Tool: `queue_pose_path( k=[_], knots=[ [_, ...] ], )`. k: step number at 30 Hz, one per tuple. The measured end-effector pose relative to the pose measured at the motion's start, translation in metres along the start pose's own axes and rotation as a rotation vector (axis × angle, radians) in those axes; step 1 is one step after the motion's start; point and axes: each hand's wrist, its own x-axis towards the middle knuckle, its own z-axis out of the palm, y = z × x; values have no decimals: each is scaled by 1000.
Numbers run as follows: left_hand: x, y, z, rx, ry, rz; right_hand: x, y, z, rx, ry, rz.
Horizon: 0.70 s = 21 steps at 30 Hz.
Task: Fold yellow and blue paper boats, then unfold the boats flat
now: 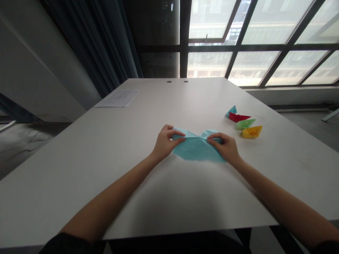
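A creased sheet of light blue paper (197, 150) is held up between both hands just above the white table. My left hand (167, 141) pinches its left side between thumb and fingers. On the opposite side my right hand (224, 145) grips the paper the same way. The upper edge is folded, with a dip in the middle where creases meet. Part of each side is hidden behind my fingers.
Folded paper boats stand in a row at the right: blue (232, 111), red (238, 118), green (245, 124) and yellow (252, 132). Printed sheets (118, 98) lie at the far left of the white table (119, 141). Windows and a dark curtain (106, 42) are beyond.
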Motion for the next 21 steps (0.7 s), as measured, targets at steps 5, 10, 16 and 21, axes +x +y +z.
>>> queue_pose_path(
  k=[5,10,16,21],
  knots=[
    [3,2,0,203,127,60,3,4,2,53,52,36],
    [0,10,-3,407,110,166,3,4,1,70,37,26],
    [-1,13,-1,490,-39,363,1,2,3,53,-33,19],
    [-2,15,0,429,-190,427,-1,1,8,-19,-37,-90]
  ],
)
